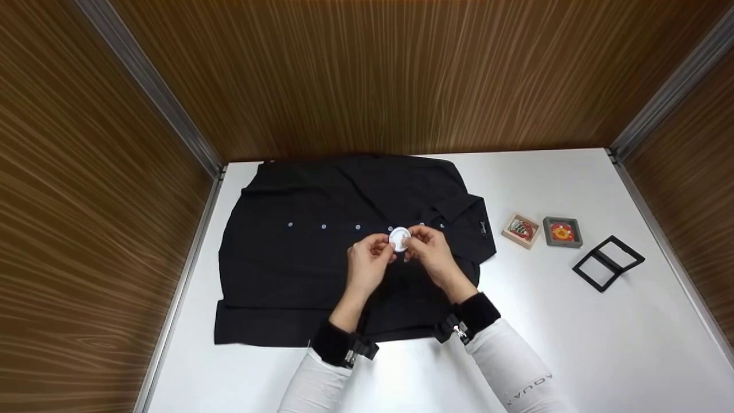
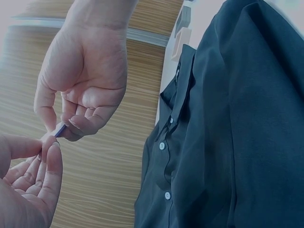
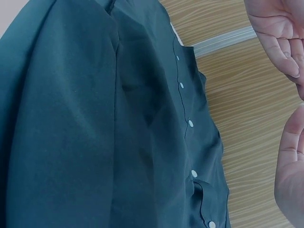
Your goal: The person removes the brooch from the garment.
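A small white round disc with a raised rim is held up over the dark shirt. My left hand pinches its left edge between thumb and fingers. On the opposite side my right hand grips it, the thumb lying across its face. Seen from the left wrist, the disc is edge-on, a thin bluish strip between both sets of fingertips. The right wrist view cuts off the disc; only parts of both hands show at its right side. The shirt lies flat, collar to the right, with a row of pale buttons.
Right of the collar lie a light wooden-framed box with a red-and-green piece and a grey-framed box with a red-and-yellow round piece. Beyond them stands a black open frame. Wood-grain panels enclose the white table.
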### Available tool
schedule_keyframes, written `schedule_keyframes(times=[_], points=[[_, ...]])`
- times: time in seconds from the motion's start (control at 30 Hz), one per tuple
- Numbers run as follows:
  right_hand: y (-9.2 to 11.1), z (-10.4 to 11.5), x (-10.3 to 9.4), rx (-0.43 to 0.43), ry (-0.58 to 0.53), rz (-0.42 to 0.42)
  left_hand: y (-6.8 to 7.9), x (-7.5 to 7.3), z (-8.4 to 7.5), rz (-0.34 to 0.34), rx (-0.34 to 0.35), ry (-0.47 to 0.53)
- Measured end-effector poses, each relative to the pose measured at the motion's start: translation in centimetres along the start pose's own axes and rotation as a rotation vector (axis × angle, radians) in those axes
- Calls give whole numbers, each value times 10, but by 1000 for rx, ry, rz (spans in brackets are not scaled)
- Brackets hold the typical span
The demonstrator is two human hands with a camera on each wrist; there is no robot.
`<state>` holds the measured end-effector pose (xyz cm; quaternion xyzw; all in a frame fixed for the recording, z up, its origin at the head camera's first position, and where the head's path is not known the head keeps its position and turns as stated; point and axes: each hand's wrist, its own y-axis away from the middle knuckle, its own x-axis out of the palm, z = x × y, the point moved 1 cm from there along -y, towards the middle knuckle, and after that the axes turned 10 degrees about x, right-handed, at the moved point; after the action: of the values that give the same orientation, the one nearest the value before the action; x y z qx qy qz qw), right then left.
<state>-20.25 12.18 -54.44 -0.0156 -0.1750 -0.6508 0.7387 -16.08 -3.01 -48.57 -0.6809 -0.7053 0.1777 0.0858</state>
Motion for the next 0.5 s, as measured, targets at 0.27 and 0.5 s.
schedule_keyframes(times=[0.27, 0.5], points=[[1, -2, -1, -3, -40, 33, -3, 5, 32, 5, -35, -24], [4, -1, -6, -12, -14, 56, -4, 1, 38, 13, 5, -13]])
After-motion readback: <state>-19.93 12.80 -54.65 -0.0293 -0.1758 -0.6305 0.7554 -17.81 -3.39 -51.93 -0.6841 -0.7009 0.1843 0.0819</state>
